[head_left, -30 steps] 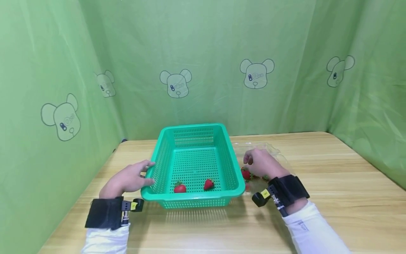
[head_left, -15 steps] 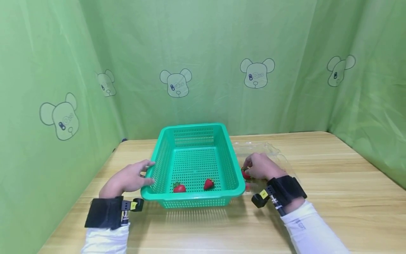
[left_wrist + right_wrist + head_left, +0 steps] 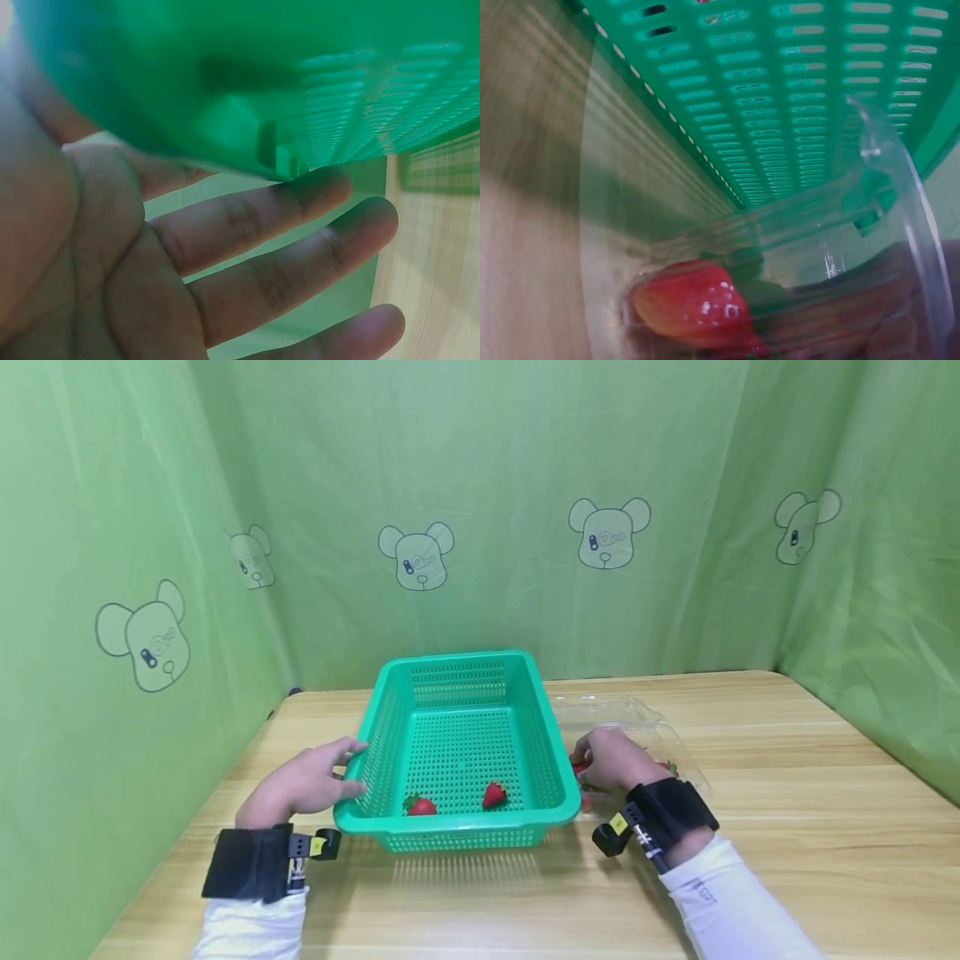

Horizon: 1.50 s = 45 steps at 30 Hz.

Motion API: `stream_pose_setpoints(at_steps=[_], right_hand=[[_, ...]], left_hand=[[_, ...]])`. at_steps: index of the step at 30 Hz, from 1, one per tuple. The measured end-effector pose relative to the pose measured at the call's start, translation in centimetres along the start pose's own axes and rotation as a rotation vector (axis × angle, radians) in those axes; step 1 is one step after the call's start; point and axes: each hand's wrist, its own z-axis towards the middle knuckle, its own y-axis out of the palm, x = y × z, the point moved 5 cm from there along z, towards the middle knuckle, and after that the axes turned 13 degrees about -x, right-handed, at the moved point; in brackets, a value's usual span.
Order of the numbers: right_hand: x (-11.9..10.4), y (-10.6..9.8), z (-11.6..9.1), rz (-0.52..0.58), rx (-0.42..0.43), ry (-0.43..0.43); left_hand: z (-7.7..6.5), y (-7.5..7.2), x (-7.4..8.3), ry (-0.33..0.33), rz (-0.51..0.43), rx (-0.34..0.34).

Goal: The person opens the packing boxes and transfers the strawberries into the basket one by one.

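Note:
A green plastic basket with slotted walls stands mid-table, two strawberries near its front: one strawberry at left, another strawberry at right. My left hand touches the basket's left rim near the front corner; the left wrist view shows straight, spread fingers below the rim. To the basket's right, my right hand reaches into a clear plastic box, its fingertips pinching a strawberry. In the right wrist view, a strawberry shows through the box wall, with the hand partly hidden behind it.
More strawberries lie in the box behind my right hand, partly covered by it. The box's clear lid extends toward the back. A wooden table carries everything, and green curtains enclose its back and sides.
My right hand has come down and its fingers have closed around a strawberry in the box. The left strawberry in the basket has shifted slightly left. My left hand stays put.

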Motion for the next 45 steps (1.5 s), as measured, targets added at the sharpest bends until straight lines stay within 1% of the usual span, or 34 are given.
stream_pose_setpoints(at_steps=[9, 14, 17, 24, 31, 40, 45], right_hand=[[-0.14, 0.1, 0.1, -0.04, 0.022, 0.001], [-0.16, 0.13, 0.11, -0.047, 0.026, 0.008], [-0.17, 0.12, 0.06, -0.049, 0.03, 0.01], [-0.11, 0.09, -0.05, -0.034, 0.025, 0.011], [-0.27, -0.01, -0.14, -0.029, 0.032, -0.005], [-0.36, -0.18, -0.74, 0.05, 0.014, 0.028], [-0.33, -0.42, -0.81, 0.035, 0.02, 0.021]], left_hand=[[0.1, -0.05, -0.19, -0.006, -0.001, 0.005], [0.09, -0.04, -0.19, -0.006, -0.026, 0.006], [0.01, 0.01, -0.11, -0.002, -0.021, 0.004], [-0.06, 0.04, 0.0, 0.0, -0.011, 0.005], [0.02, 0.01, -0.13, 0.001, -0.006, 0.005], [0.06, 0.0, -0.12, 0.0, 0.002, 0.005], [0.04, 0.01, -0.13, 0.001, 0.003, 0.006]])
